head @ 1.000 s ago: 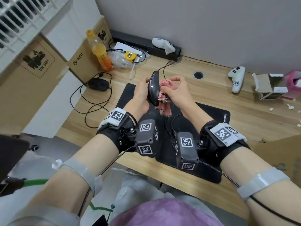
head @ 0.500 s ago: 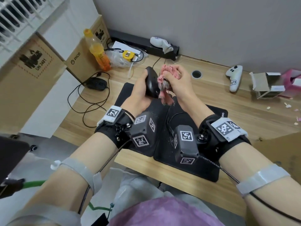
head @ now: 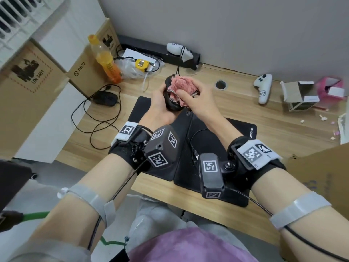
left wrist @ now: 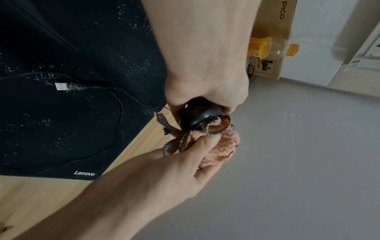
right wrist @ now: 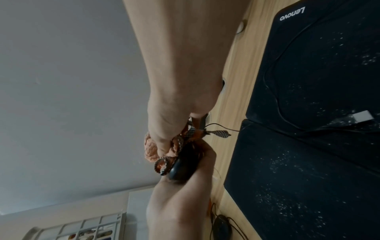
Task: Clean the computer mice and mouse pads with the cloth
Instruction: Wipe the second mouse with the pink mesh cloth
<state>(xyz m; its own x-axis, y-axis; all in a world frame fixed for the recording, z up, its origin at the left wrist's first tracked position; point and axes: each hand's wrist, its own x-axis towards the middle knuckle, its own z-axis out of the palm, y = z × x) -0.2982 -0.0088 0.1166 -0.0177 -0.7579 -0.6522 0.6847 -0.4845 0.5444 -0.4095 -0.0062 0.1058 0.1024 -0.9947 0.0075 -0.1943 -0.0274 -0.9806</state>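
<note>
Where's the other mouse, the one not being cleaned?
In the head view, the second mouse lies on the desk's left side, between the mouse pad and PICO box.

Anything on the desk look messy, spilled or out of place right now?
Yes. Both black mouse pads are dusted with white specks, clearest in the wrist views. Small white and pink scraps litter the wooden desk near a torn-open cardboard box on the right.
</note>
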